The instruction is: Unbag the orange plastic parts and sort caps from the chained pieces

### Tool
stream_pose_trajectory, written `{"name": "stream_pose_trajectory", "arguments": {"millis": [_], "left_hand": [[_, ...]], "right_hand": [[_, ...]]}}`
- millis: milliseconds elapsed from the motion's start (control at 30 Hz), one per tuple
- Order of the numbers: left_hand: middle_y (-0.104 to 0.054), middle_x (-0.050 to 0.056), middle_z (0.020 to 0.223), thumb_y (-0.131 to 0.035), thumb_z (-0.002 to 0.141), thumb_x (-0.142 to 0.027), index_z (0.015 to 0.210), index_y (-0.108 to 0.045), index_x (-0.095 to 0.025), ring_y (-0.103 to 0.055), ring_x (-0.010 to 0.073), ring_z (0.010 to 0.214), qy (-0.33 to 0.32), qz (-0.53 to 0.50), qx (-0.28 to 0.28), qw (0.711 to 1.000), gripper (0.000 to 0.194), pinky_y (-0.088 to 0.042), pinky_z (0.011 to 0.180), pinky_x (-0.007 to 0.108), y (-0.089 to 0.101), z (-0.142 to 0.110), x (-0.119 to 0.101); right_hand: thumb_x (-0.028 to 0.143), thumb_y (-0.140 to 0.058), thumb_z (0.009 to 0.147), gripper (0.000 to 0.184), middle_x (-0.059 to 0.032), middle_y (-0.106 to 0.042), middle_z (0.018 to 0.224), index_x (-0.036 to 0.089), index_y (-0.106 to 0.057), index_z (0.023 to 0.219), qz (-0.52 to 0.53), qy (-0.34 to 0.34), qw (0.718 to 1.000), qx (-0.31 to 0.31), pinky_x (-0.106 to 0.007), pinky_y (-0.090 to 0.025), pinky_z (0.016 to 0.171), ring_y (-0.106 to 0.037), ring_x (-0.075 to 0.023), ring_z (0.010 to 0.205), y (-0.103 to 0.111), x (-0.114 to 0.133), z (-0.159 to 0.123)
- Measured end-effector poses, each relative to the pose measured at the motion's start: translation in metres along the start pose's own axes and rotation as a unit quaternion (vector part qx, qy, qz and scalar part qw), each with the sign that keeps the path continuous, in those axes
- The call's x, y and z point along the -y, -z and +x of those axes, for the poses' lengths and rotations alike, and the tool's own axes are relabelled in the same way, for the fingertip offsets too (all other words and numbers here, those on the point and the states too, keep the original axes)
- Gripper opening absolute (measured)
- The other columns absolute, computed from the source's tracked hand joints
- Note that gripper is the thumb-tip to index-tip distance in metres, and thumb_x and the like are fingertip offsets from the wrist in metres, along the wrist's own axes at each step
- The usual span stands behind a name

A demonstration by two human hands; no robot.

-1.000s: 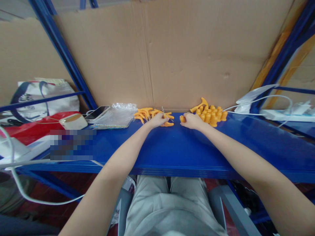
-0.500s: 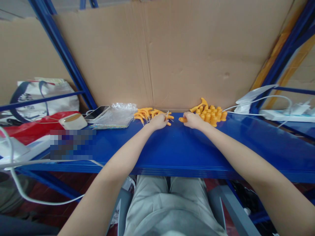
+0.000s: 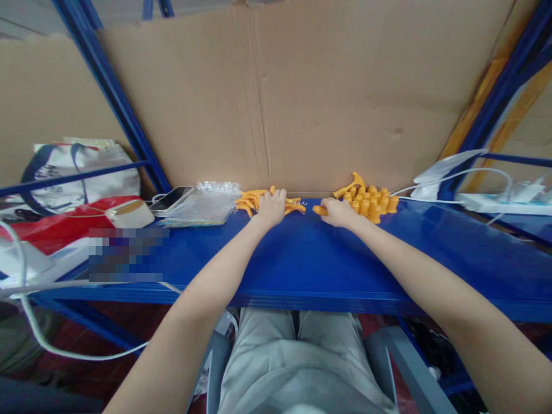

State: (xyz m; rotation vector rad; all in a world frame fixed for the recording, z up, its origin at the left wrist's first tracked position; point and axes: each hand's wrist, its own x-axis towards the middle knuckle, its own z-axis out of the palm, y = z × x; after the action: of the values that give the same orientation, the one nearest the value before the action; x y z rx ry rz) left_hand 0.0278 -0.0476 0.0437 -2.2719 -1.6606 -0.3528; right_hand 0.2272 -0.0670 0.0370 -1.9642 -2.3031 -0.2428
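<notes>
My left hand lies over a pile of curved orange pieces, its fingers stretched out and a little apart. Small metal chains show at the pile's edge; whatever lies beneath the palm is hidden. Closed around a short orange cylinder-shaped handle, my right hand rests just above the table, with the handle's end pointing left. Beside that hand, several orange cylinder-shaped pieces stand upright in a cluster. An orange hammer-shaped piece leans at the back of them.
The blue table backs onto a cardboard wall. To the left are a plastic-wrapped packet, a phone, a red bag and a white tote bag. White cables and a power strip sit at right.
My left hand has shifted slightly left and up over the curved pieces, and its fingers have gone from closed to spread. My right hand stays in place with the orange handle.
</notes>
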Motion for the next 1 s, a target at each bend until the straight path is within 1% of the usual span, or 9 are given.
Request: {"name": "stream_pose_trajectory", "arguments": {"millis": [100,200,333,467,600,867,933,1000], "left_hand": [[-0.059,0.022,0.135,-0.036,0.1,-0.019,0.126,-0.055,-0.011,-0.056,0.0358,0.123,0.001,0.029,0.015,0.999,0.033,-0.041,0.1,0.046,0.002,-0.003,-0.001],[-0.062,0.021,0.131,-0.036,0.099,-0.016,0.123,-0.059,-0.011,-0.058,0.0346,0.121,-0.004,0.043,0.018,0.999,0.033,-0.04,0.1,0.046,0.0,-0.003,-0.001],[-0.063,0.021,0.13,-0.037,0.098,-0.015,0.124,-0.06,-0.01,-0.058,0.0341,0.121,-0.012,0.051,0.022,0.998,0.035,-0.04,0.1,0.045,-0.002,-0.002,0.0],[-0.062,0.022,0.13,-0.035,0.098,-0.014,0.124,-0.06,-0.01,-0.059,0.0336,0.12,-0.02,0.056,0.025,0.998,0.036,-0.04,0.099,0.045,-0.002,-0.002,-0.002],[-0.063,0.022,0.13,-0.036,0.098,-0.014,0.124,-0.061,-0.011,-0.06,0.0341,0.12,-0.025,0.053,0.025,0.998,0.036,-0.04,0.098,0.045,-0.002,-0.002,-0.002],[-0.065,0.021,0.126,-0.037,0.095,-0.011,0.125,-0.06,-0.009,-0.061,0.0333,0.117,-0.046,0.069,0.031,0.996,0.038,-0.04,0.097,0.045,-0.01,0.002,0.0],[-0.064,0.02,0.125,-0.037,0.095,-0.011,0.124,-0.061,-0.009,-0.062,0.0335,0.116,-0.058,0.057,0.023,0.996,0.037,-0.042,0.096,0.046,-0.011,0.004,0.001],[-0.063,0.018,0.124,-0.037,0.095,-0.012,0.12,-0.062,-0.01,-0.064,0.0317,0.112,-0.086,0.028,-0.006,0.996,0.035,-0.045,0.094,0.045,-0.013,0.006,0.003]], "right_hand": [[0.021,-0.05,0.093,0.03,-0.016,-0.066,0.131,0.016,-0.059,0.121,0.003,0.004,1.0,-0.005,-0.039,-0.047,0.092,-0.063,-0.0309,0.12,-0.001,0.0,0.001],[0.024,-0.05,0.095,0.031,-0.0155,-0.066,0.132,0.016,-0.058,0.123,0.007,0.007,1.0,-0.008,-0.042,-0.046,0.095,-0.063,-0.0317,0.121,-0.001,0.001,0.002],[0.025,-0.051,0.095,0.031,-0.0156,-0.066,0.13,0.015,-0.058,0.123,0.008,0.015,1.0,-0.015,-0.046,-0.046,0.096,-0.063,-0.0329,0.119,-0.003,0.0,0.003],[0.025,-0.052,0.094,0.029,-0.0152,-0.067,0.129,0.017,-0.06,0.12,0.011,0.032,0.999,-0.034,-0.045,-0.046,0.095,-0.064,-0.0323,0.117,-0.005,0.0,0.004],[0.027,-0.054,0.093,0.029,-0.0156,-0.067,0.127,0.017,-0.061,0.119,0.013,0.051,0.997,-0.057,-0.045,-0.045,0.095,-0.064,-0.0321,0.116,-0.008,-0.001,0.005],[0.03,-0.056,0.094,0.033,-0.016,-0.067,0.125,0.017,-0.062,0.123,0.016,0.084,0.992,-0.095,-0.046,-0.047,0.095,-0.064,-0.0325,0.115,-0.013,-0.004,0.007],[0.029,-0.055,0.095,0.033,-0.0158,-0.066,0.125,0.017,-0.063,0.124,0.022,0.093,0.99,-0.103,-0.046,-0.047,0.095,-0.064,-0.0324,0.115,-0.014,-0.004,0.007],[0.028,-0.053,0.095,0.033,-0.0156,-0.066,0.123,0.017,-0.063,0.125,0.036,0.11,0.986,-0.119,-0.046,-0.049,0.093,-0.064,-0.032,0.113,-0.015,-0.005,0.008]]}}
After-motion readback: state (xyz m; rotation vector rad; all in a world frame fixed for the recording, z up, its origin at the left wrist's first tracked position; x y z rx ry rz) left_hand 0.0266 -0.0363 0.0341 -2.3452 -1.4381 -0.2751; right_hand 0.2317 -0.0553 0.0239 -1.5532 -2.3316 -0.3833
